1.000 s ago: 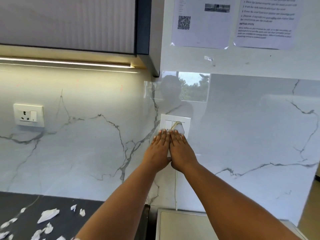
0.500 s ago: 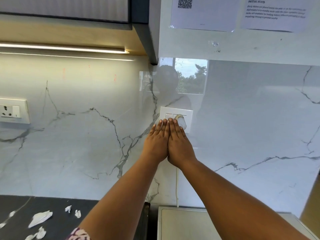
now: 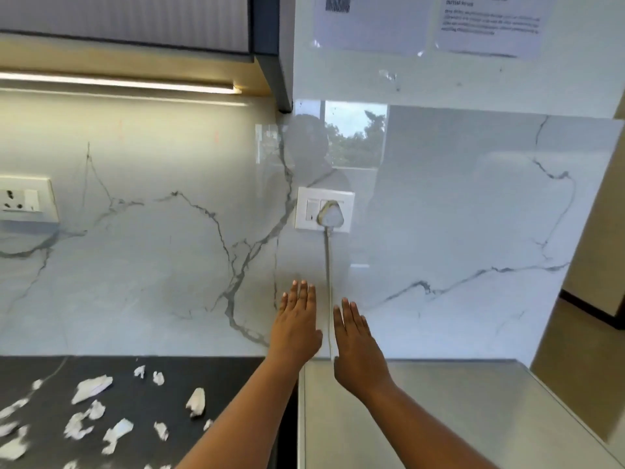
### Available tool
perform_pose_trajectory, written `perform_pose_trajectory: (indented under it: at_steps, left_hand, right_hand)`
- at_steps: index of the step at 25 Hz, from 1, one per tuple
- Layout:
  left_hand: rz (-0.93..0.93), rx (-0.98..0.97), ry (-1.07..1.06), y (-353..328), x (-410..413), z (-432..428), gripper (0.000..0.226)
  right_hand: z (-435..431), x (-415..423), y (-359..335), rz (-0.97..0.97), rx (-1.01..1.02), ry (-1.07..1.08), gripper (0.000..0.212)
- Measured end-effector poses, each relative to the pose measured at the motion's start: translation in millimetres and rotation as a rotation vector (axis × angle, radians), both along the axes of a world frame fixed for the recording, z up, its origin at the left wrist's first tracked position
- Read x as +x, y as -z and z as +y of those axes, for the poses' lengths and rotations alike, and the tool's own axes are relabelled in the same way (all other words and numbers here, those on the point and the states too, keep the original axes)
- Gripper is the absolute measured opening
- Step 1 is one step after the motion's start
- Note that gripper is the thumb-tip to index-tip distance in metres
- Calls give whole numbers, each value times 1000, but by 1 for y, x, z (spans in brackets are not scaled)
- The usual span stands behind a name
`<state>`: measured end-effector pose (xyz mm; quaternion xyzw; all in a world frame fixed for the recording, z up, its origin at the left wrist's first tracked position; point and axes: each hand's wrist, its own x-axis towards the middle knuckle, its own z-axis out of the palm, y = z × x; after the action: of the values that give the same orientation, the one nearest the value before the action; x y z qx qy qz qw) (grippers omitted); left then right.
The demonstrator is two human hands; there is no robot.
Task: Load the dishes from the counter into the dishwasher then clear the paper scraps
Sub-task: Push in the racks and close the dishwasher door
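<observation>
Several crumpled white paper scraps (image 3: 91, 389) lie scattered on the black counter (image 3: 209, 370) at the lower left. My left hand (image 3: 296, 328) and my right hand (image 3: 356, 346) are stretched forward side by side with straight fingers, palms down, a small gap between them. Both hold nothing. They hover in front of the marble wall, above the seam between the black counter and a grey metal top (image 3: 456, 418) on the right. No dishes are in view.
A white socket plate with a plug (image 3: 329, 213) sits on the marble backsplash, its cable (image 3: 327, 282) running down between my hands. Another socket (image 3: 23, 199) is at the far left. Printed sheets (image 3: 487, 22) hang above; a cabinet with a light strip (image 3: 118, 81) is upper left.
My hands have dropped from the socket plate and separated a little. The view has tilted down, showing more counter and paper scraps.
</observation>
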<state>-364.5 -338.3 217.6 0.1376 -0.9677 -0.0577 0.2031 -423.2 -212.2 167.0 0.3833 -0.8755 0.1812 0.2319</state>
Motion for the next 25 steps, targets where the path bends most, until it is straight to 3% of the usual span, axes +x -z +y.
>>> perform_pose_trajectory:
  at_steps: [6, 12, 19, 25]
  left_hand:
    - [-237, 82, 26, 81, 77, 50, 80]
    - [-319, 205, 61, 142, 132, 93, 77]
    - [-408, 322, 191, 170, 196, 141, 81]
    - [-382, 192, 283, 187, 267, 190, 72]
  right_hand:
    - [101, 108, 80, -306, 267, 37, 80]
    - [171, 161, 132, -475, 335, 143, 82]
    - [201, 195, 148, -476, 240, 233, 92]
    - [232, 228, 147, -473, 235, 134, 85]
